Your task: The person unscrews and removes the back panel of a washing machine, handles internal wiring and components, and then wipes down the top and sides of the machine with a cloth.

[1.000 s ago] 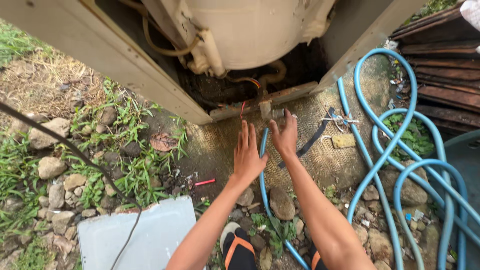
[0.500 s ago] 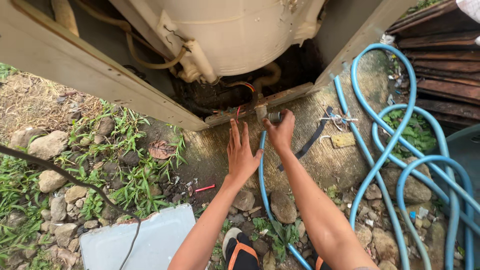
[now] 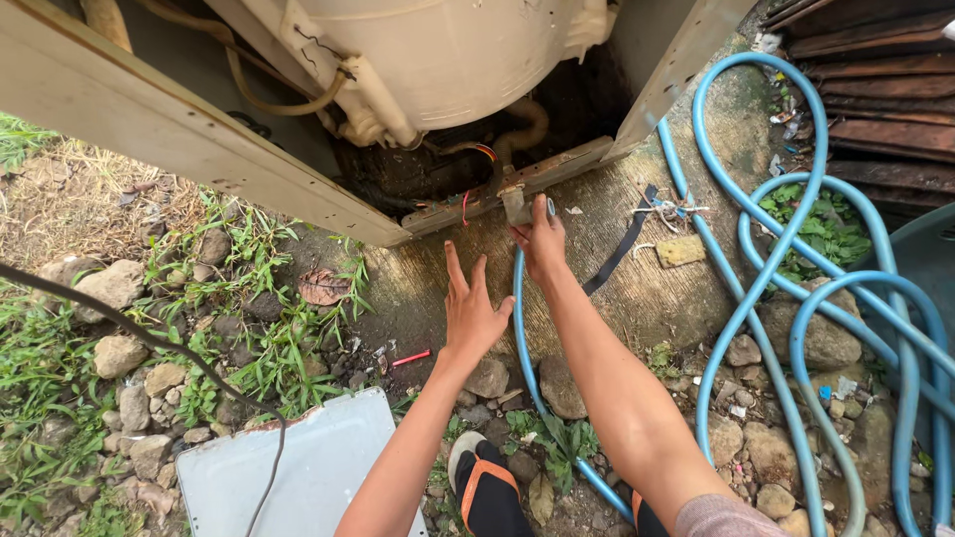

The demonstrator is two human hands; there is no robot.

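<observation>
My right hand (image 3: 542,244) stretches up to frame centre, fingers pinching the grey fitting (image 3: 515,206) at the machine's base rail (image 3: 557,169). My left hand (image 3: 471,313) hovers just below-left, fingers spread, holding nothing.

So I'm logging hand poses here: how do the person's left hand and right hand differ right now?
The left hand is open, fingers spread, empty above the wet concrete slab; the right hand is closed on a small grey fitting at the machine's frame edge. The right reaches farther forward than the left. Both are bare.
</observation>
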